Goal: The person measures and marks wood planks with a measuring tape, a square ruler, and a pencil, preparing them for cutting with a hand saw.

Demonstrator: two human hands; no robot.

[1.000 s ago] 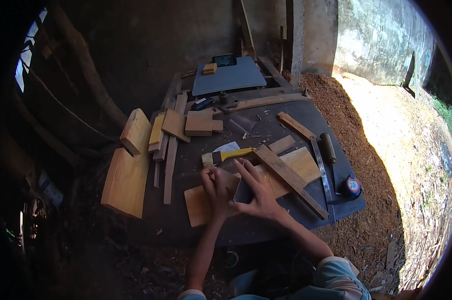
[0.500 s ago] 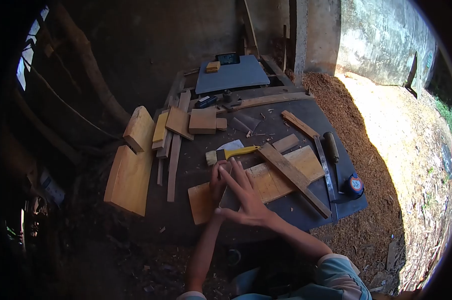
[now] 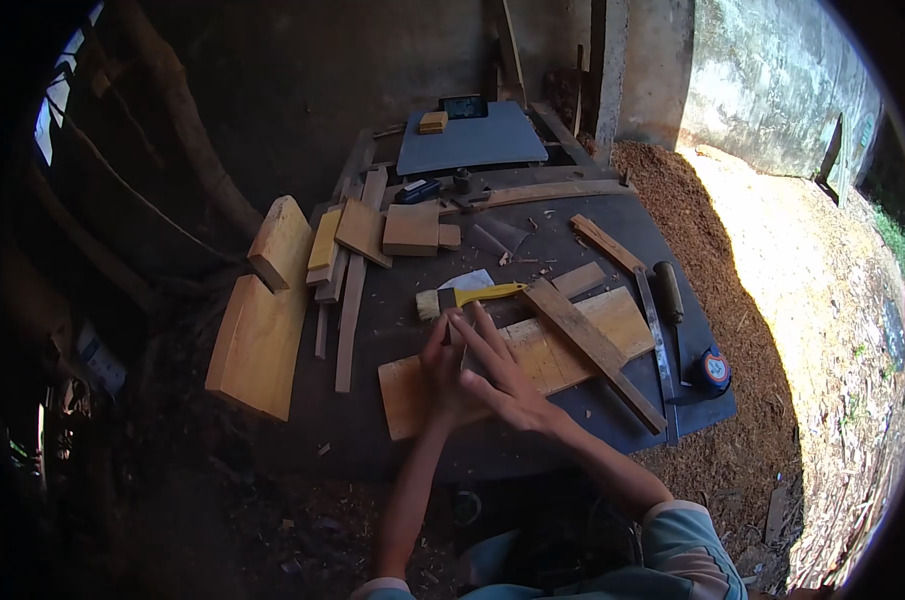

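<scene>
My left hand (image 3: 443,372) is curled above the pale board (image 3: 542,362), its fingers round a thin piece whose shape I cannot make out. Against it, from the right, comes my right hand (image 3: 502,377), with fingers stretched and slightly spread, touching the same small piece or my left hand. Just beyond my fingertips lies a brush (image 3: 482,292) with a yellow handle and pale bristles, partly on a white scrap. A narrow dark wooden strip (image 3: 597,355) crosses over the board on the right.
Wooden blocks (image 3: 410,230) and long strips (image 3: 352,310) lie on the left. Two thick boards (image 3: 257,350) stand at the left edge. A metal ruler (image 3: 657,340), a wood-handled tool (image 3: 668,292) and a tape measure (image 3: 712,371) lie right. A grey panel (image 3: 472,145) is at the back.
My right hand has moved closer over my left, its fingers less widely spread. The view has shifted slightly. The objects on the table have stayed in place.
</scene>
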